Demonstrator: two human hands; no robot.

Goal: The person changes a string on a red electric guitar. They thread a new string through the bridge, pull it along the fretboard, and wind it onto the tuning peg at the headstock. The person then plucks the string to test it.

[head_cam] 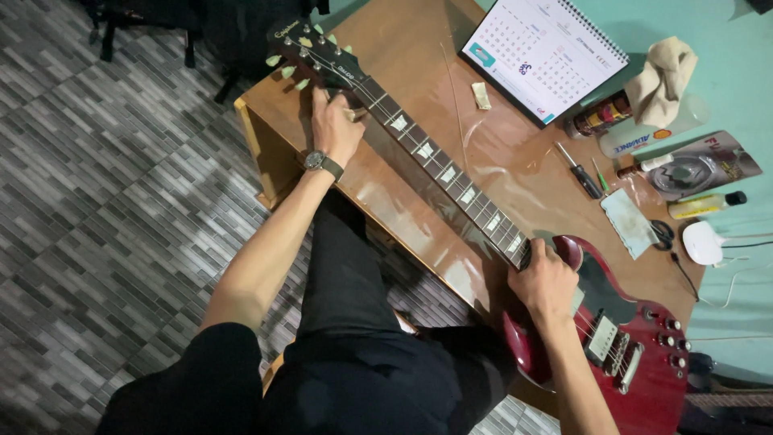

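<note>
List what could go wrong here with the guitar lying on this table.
1. The red guitar body hangs past the edge of the wooden table; if the right hand lets go, it might tip or slide off.
2. The left hand works near the headstock, where a loose string end may prick the fingers.
3. The screwdriver and small bottles lie beside the neck; a shift of the guitar could knock them.

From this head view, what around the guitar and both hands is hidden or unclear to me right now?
- Left hand covers the guitar neck near the nut; what its fingers pinch there is too small to tell.
- Right hand hides the neck joint on the red guitar body.
- The body's lower end is cut off by the bottom edge.
- Strings are too thin to count.
- Small bottles near the right edge are too small to identify.
</note>
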